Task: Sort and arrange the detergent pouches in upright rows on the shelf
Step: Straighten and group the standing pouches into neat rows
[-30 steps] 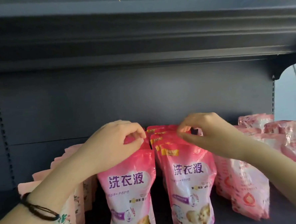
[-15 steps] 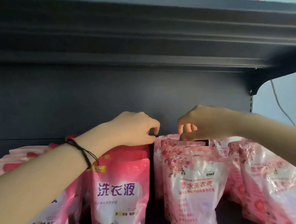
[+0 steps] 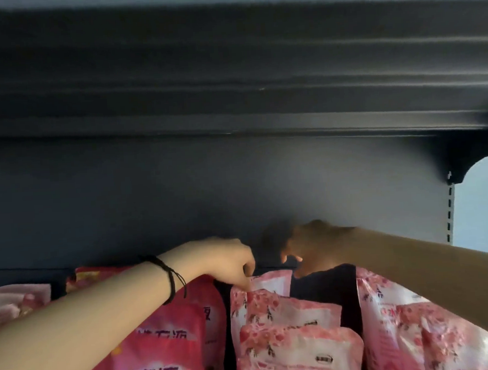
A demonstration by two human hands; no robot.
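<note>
Detergent pouches [image 3: 417, 331] | red pouch [image 3: 172, 332]: 洗衣液, blurred | left grip [image 3: 221, 260] pinches floral pouch [image 3: 287, 308] top | right grip [image 3: 312, 246] unclear

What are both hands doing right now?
Left hand: fingers curled, pinching the top corner of a floral pouch.
Right hand: curled, in shadow; cannot tell whether it holds anything.

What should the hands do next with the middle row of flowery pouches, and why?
Probably tug the rear floral pouch straighter. The left hand pinches a top edge at that row's back, the front pouches sit stepped and tilted, and the right hand hovers beside, its grip too blurred to tell.
</note>
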